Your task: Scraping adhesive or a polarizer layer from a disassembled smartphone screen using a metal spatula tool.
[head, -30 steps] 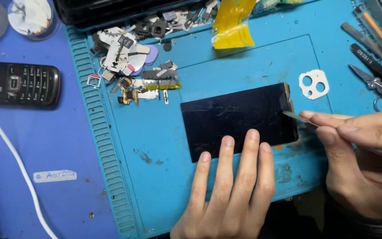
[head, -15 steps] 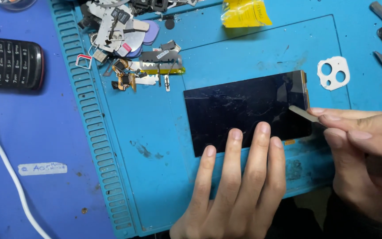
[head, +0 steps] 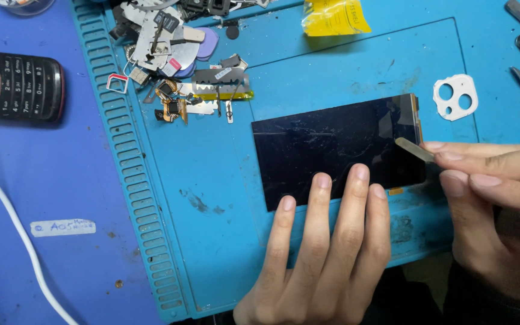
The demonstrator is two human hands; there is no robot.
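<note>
- My left hand (head: 326,253) lies flat, fingers spread, pinning the dark phone screen (head: 338,150) to the blue mat (head: 224,241).
- My right hand (head: 495,198) pinches a thin metal pry tool (head: 413,148), tip at the screen's right edge.
- The screen looks cracked but not yet lifted, though the glare makes this unclear.
- Loose parts (head: 182,66) lie well apart.

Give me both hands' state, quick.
Left hand: open, flat, fingertips pressing the black screen panel.
Right hand: closed, pinching a thin metal pry tool at the panel's right edge.
</note>
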